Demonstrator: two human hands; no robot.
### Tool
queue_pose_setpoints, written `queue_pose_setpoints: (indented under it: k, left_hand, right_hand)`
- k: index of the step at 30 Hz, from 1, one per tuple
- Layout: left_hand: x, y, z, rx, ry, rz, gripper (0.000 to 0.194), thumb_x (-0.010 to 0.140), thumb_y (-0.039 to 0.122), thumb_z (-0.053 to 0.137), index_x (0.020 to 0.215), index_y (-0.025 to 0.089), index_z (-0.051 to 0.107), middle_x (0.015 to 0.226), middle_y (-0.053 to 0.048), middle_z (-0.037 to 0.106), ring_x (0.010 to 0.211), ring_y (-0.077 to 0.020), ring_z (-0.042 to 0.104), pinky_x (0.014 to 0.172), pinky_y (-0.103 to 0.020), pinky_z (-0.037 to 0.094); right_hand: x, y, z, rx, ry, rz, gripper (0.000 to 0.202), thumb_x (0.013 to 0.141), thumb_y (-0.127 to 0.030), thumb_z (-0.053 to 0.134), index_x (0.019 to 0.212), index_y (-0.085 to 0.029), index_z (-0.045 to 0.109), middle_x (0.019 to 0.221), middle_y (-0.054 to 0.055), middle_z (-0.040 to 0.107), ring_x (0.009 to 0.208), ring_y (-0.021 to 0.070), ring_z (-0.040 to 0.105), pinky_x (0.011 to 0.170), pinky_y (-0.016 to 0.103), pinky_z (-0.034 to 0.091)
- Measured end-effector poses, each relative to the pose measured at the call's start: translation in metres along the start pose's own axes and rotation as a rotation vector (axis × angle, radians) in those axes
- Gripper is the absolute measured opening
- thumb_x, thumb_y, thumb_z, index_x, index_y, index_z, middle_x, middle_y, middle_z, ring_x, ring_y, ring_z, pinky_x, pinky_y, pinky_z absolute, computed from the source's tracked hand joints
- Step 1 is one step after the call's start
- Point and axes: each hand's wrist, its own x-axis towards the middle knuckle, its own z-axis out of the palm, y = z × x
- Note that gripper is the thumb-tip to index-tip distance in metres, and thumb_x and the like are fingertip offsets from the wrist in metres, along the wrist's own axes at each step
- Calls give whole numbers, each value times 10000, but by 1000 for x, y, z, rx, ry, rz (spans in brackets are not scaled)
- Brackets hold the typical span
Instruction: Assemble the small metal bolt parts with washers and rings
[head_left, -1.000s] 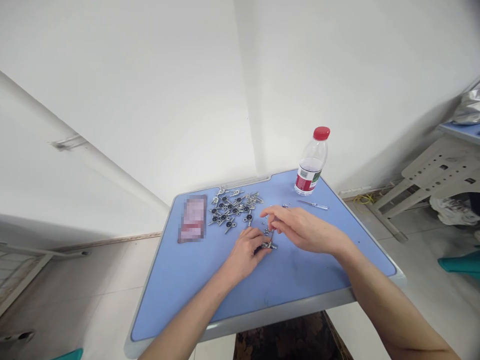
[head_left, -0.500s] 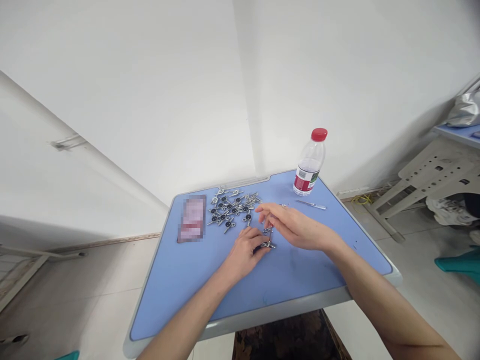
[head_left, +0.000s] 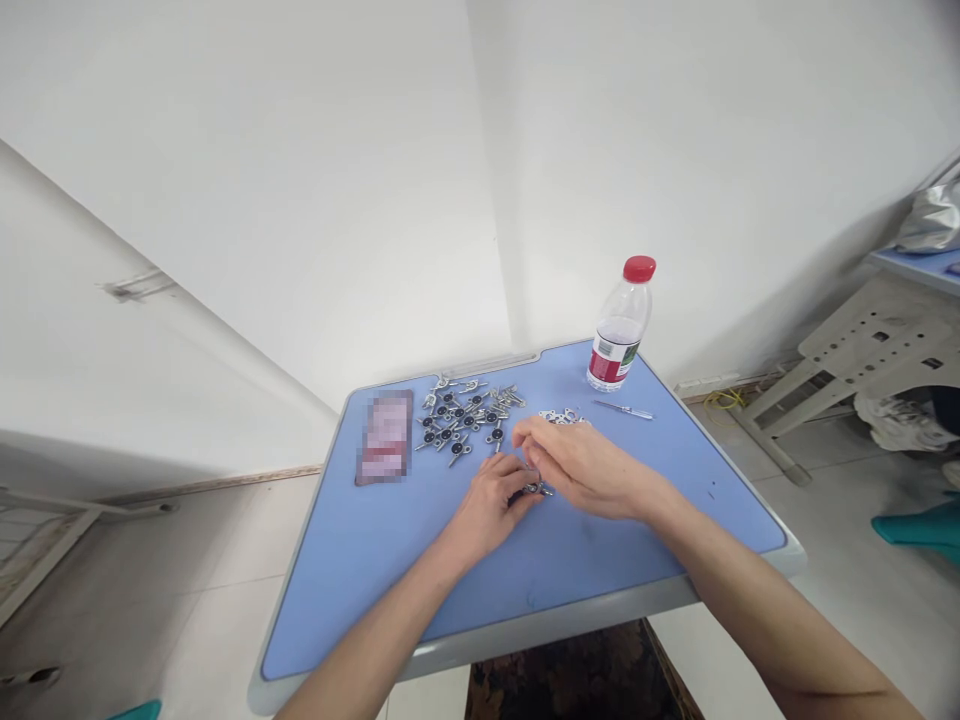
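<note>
Low over the table, my left hand pinches a small metal fitting between thumb and fingers. My right hand is curled just above it, fingers bent down toward the same fitting. Whatever the right fingers grip is hidden behind the hand. Left of and beyond the hands lies a loose group of similar metal fittings, many with a round black disc. Small flat silvery pieces lie behind the right hand, partly covered by it.
All this is on a blue table against a white wall. A blurred-out pinkish flat object lies at its left. A red-capped bottle stands at the back right, near a thin screwdriver-like tool. Another table is farther right.
My right hand has shifted slightly and its fingers have curled closer over the fitting, uncovering more flat silvery pieces behind it. My left hand stays in place.
</note>
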Motion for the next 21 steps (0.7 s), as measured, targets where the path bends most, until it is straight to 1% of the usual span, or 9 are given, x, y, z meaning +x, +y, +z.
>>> queue_pose_setpoints:
  k: [2, 5, 7, 10, 12, 16, 17, 19, 21]
  left_hand:
    - [0, 0, -1, 7, -8, -11, 154, 924, 291, 583, 990, 207, 695, 931, -55, 658, 909, -218, 589, 865, -402, 431]
    - [0, 1, -1, 20, -19, -28, 148, 918, 290, 594, 996, 214, 695, 921, -45, 659, 903, -217, 588, 885, -413, 422]
    - [1, 2, -2, 22, -25, -34, 145, 918, 290, 594, 989, 216, 697, 931, -44, 661, 913, -220, 589, 885, -412, 423]
    - [1, 2, -2, 15, -24, -29, 143, 921, 286, 590, 985, 218, 699, 955, -45, 666, 942, -224, 589, 886, -408, 423]
    - [1, 1, -2, 15, -20, -21, 147, 921, 289, 590, 991, 218, 699, 964, -46, 667, 950, -225, 587, 886, -406, 420]
    - [0, 0, -1, 23, -15, -12, 143, 918, 287, 598, 991, 210, 694, 922, -42, 660, 915, -218, 580, 848, -392, 423]
    - [-1, 0, -1, 24, -12, -11, 136, 914, 281, 604, 987, 206, 692, 926, -42, 658, 915, -216, 580, 843, -388, 422]
    - [-1, 0, 0, 26, -4, -11, 123, 910, 271, 612, 978, 204, 689, 953, -45, 659, 930, -216, 582, 844, -386, 419]
    - [0, 0, 0, 26, -7, -10, 114, 910, 269, 612, 971, 209, 689, 980, -47, 661, 948, -218, 585, 851, -386, 418]
  right_hand:
    - [-1, 1, -5, 38, -15, 30, 267, 962, -123, 350, 1195, -197, 460, 905, 37, 679, 701, 157, 606, 640, 267, 393]
    - [-1, 8, -6, 51, 30, 55, 291, 966, -126, 381, 1224, -217, 479, 889, 27, 693, 754, 166, 633, 681, 272, 416]
    - [1, 13, -2, 22, 78, 27, 257, 963, -152, 429, 1191, -225, 521, 886, 26, 701, 761, 167, 637, 681, 267, 417]
    - [2, 16, 1, -40, 135, -10, 185, 951, -200, 490, 1118, -209, 571, 867, 34, 699, 702, 160, 620, 638, 258, 411]
    - [1, 14, 0, -33, 115, -14, 197, 954, -210, 483, 1133, -197, 565, 854, 39, 694, 713, 166, 622, 648, 267, 431]
    - [-3, 8, -6, 108, 11, -29, 393, 972, -130, 348, 1349, -214, 415, 1073, 79, 670, 882, 174, 635, 752, 311, 490]
    - [-3, 7, -7, 130, 1, -30, 422, 969, -113, 332, 1372, -221, 394, 1082, 78, 667, 892, 173, 634, 769, 320, 494]
    - [-2, 8, -5, 137, 9, -32, 413, 964, -109, 347, 1351, -227, 431, 1000, 54, 684, 855, 171, 637, 776, 324, 492]
    - [-1, 11, -1, 113, 42, -35, 346, 962, -125, 391, 1267, -231, 515, 933, 34, 697, 797, 166, 637, 749, 308, 481]
